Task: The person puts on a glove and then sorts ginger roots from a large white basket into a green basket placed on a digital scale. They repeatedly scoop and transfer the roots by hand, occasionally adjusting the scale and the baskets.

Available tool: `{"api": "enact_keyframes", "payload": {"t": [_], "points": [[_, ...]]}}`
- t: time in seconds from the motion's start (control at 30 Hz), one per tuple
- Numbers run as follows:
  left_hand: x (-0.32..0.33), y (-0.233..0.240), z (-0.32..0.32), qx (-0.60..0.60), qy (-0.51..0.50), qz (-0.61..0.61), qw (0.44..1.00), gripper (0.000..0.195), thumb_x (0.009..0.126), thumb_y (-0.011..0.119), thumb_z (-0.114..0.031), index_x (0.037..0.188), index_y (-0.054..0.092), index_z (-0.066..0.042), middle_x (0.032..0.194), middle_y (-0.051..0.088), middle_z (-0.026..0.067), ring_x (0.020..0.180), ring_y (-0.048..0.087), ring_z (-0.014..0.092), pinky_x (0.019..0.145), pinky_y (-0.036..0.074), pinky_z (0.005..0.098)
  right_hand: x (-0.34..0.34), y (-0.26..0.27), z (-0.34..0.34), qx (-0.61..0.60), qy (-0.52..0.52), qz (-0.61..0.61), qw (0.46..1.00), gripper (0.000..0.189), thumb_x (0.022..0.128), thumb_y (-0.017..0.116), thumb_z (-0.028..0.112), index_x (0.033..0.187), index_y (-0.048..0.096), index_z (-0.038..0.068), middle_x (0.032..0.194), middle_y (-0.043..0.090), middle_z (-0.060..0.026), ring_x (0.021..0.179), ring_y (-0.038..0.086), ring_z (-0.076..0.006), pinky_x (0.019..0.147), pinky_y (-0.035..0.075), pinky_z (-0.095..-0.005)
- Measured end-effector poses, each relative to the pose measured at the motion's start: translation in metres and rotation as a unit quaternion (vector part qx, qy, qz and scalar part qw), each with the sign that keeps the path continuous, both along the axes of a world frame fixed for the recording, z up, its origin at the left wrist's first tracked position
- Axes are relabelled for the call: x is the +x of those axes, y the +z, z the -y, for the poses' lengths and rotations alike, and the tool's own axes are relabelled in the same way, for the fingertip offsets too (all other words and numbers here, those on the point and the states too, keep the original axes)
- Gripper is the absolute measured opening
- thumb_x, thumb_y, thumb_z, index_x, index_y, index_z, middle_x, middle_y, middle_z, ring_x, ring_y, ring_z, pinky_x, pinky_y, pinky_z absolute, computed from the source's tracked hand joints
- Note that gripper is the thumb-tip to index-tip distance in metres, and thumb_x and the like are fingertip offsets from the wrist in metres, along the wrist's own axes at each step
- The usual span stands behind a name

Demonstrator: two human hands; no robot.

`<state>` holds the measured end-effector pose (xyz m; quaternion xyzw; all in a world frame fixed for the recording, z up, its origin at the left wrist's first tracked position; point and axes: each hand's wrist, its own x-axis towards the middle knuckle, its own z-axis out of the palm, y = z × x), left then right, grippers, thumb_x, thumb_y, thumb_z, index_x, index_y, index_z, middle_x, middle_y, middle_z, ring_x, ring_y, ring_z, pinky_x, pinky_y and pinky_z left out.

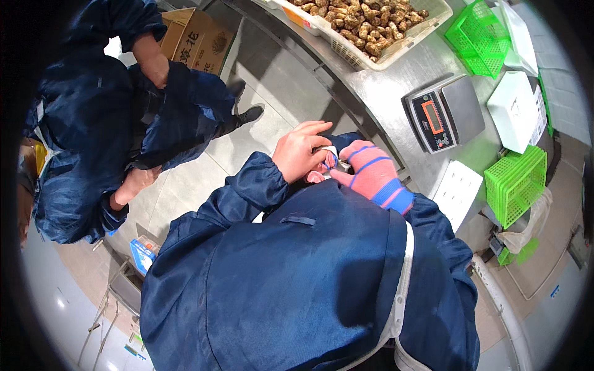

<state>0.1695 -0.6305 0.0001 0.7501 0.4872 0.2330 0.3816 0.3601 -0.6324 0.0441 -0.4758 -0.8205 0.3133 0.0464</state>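
Observation:
My left hand (299,150) is bare, with its fingers bent over a bunched pink and blue striped knit glove (330,160) in front of my chest. White material shows beside that glove. My right hand (373,174) wears a matching pink knit glove with blue stripes and a blue cuff. Its thumb and fingertips meet the white material at the bunched glove; whether they grip it is partly hidden. Ahead of me on the steel table (378,92) is a digital scale (445,113) with a bare weighing plate.
A white plastic crate (390,60) of mushrooms (366,23) stands at the table's far end. Green baskets (515,185), a white foam box (513,111) and a white tray (457,195) lie to the right. A co-worker (93,116) in blue is at left, near a cardboard box (199,44).

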Motion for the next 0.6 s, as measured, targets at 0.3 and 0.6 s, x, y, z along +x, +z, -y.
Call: {"api": "enact_keyframes", "payload": {"t": [0.3,0.6], "points": [[-0.022,0.048,0.034,0.094,-0.132,-0.062,0.985,0.026,0.075,0.061,-0.018,0.101,0.06,-0.011,0.112,0.055,0.006,0.098,0.051,0.024,0.08,0.039,0.0353,0.008,-0.021,0.017,-0.028,-0.111,-0.284,0.952,0.011,0.073,0.063,0.012,0.077,0.055,0.005,0.078,0.055,-0.0083,0.077,0.054,-0.0251,0.068,0.043,-0.0345],[-0.018,0.068,0.037,-0.023,-0.13,-0.153,0.979,0.021,0.072,0.056,-0.021,0.089,0.061,-0.01,0.085,0.053,0.007,0.083,0.05,0.024,0.073,0.041,0.0347,-0.003,-0.027,0.018,-0.144,-0.182,-0.079,0.969,0.024,0.079,0.058,0.028,0.078,0.059,0.005,0.08,0.057,-0.012,0.076,0.055,-0.0309,0.066,0.044,-0.0374]]}}
